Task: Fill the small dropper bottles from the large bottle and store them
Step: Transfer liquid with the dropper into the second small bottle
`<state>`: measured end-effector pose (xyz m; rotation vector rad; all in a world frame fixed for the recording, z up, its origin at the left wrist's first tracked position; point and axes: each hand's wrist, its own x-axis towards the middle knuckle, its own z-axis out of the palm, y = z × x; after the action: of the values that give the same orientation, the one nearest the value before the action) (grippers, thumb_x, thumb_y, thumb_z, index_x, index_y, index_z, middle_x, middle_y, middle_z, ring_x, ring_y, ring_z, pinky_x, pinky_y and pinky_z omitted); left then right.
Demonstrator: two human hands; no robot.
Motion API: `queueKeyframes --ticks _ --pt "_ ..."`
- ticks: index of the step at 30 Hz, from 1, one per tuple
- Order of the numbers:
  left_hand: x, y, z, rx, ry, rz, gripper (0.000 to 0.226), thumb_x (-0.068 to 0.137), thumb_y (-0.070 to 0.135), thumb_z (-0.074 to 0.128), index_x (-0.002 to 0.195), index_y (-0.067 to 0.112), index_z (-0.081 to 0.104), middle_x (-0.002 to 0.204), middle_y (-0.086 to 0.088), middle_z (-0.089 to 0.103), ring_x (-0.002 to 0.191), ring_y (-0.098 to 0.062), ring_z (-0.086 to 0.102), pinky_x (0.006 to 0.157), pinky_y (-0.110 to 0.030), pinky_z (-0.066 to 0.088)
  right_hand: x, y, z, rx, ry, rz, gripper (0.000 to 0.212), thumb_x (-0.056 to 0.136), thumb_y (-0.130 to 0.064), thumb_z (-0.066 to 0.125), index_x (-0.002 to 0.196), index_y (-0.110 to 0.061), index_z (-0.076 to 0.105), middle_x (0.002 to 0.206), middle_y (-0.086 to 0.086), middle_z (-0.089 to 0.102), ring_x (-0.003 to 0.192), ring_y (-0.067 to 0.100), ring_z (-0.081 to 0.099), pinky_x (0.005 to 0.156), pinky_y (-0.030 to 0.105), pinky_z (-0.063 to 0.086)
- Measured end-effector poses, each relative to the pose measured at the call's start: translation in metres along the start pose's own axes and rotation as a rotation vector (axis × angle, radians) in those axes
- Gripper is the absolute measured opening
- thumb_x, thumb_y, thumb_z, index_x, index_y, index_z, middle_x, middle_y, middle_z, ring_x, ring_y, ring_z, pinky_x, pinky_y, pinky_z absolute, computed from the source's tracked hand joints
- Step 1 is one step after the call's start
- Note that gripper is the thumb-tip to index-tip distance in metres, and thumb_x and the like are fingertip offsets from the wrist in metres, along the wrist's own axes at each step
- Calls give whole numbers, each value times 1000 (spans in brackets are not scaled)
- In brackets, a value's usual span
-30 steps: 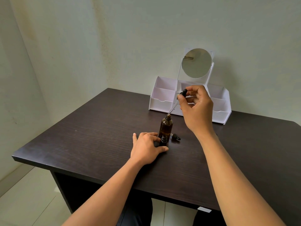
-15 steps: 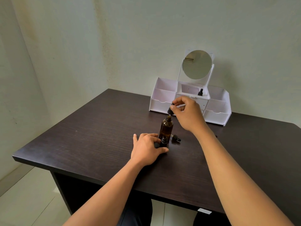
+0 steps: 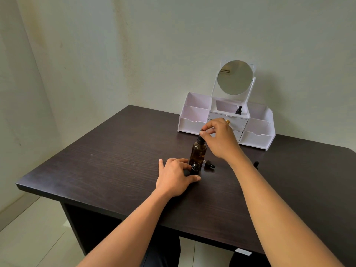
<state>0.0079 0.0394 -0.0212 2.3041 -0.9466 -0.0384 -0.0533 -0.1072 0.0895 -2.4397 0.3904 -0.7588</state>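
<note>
The large bottle (image 3: 198, 153), brown glass, stands upright near the middle of the table (image 3: 96, 160). A pale mark on its side is too small to read. Its black dropper (image 3: 200, 138) sits at the neck, and the right hand (image 3: 221, 139) pinches the dropper's top between thumb and forefinger, with the other fingers loosely curled above.

Just in front of the large bottle stands a small bottle (image 3: 195, 168) with its threaded neck showing. The left hand (image 3: 174, 176) rests on the table and holds this bottle between thumb and curled fingers. A loose dropper cap (image 3: 209, 165) lies on its side just to the right of both bottles. Farther right, a small dark thing (image 3: 256, 164) shows beside the right forearm, too hidden to tell what it is.

At the back of the table a white organizer (image 3: 192, 124) carries a round mirror (image 3: 235, 77) and a gold drawer knob (image 3: 227, 121). A second small bottle (image 3: 238, 110), capped, stands in its middle top compartment. A white tag (image 3: 243, 252) sticks to the table's front edge, with no writing legible.
</note>
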Motion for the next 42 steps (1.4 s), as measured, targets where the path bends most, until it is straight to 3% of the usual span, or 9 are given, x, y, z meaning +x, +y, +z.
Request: queueKeyframes --ticks 4,11,16,19,22,30,33,36,42 --pt "0 0 1 0 -5 -3 54 83 65 67 124 30 70 150 14 49 144 -14 31 122 -60 -1 2 -1 1 -10 -15 3 5 93 -20 65 89 -22 63 114 -1 52 100 12 59 91 29 46" --pt "1 1 -1 7 -8 -2 54 84 63 67 126 29 69 150 13 48 145 -15 31 122 -60 0 3 -2 0 -5 -5 10 5 92 -20 66 88 -21 64 114 -1 52 97 10 59 81 20 38" --pt "1 0 0 9 -8 -2 53 84 64 66 125 31 70 150 14 48 144 -14 31 121 -60 0 4 2 1 14 12 18 3 89 -20 69 87 -18 68 112 0 55 89 8 61 81 24 46" --pt "1 -1 0 7 -6 0 54 83 65 66 125 31 69 150 14 48 144 -14 31 121 -59 0 4 4 1 9 24 21 5 88 -19 72 85 -15 69 109 0 56 84 5 61 74 15 43" --pt "1 -1 0 4 -6 0 55 84 64 67 126 30 68 150 14 48 144 -14 31 122 -60 0 5 3 2 32 22 38 5 87 -21 72 87 -16 69 110 0 56 82 4 62 79 23 48" --pt "2 -1 1 9 -5 -1 56 83 66 66 126 30 69 150 14 48 144 -13 31 122 -59 0 6 6 3 34 35 45 5 87 -20 73 85 -15 70 109 -1 55 81 3 60 74 15 44" --pt "1 -1 0 14 -8 -4 56 83 65 66 127 30 69 150 14 48 144 -13 31 122 -59 0 6 5 3 54 33 55 6 87 -21 73 87 -16 70 110 -2 55 80 3 62 79 22 50" --pt "2 0 1 13 -8 -7 56 83 65 66 126 30 69 150 14 48 144 -13 31 122 -59 0 6 4 3 35 40 45 6 88 -19 73 86 -14 71 108 -1 55 79 2 60 72 14 44" --pt "2 -1 0 10 -13 -3 55 84 65 66 126 30 69 151 14 47 145 -14 30 122 -60 0 5 3 4 42 30 59 8 88 -21 73 89 -14 71 108 -1 54 78 2 59 75 17 46"
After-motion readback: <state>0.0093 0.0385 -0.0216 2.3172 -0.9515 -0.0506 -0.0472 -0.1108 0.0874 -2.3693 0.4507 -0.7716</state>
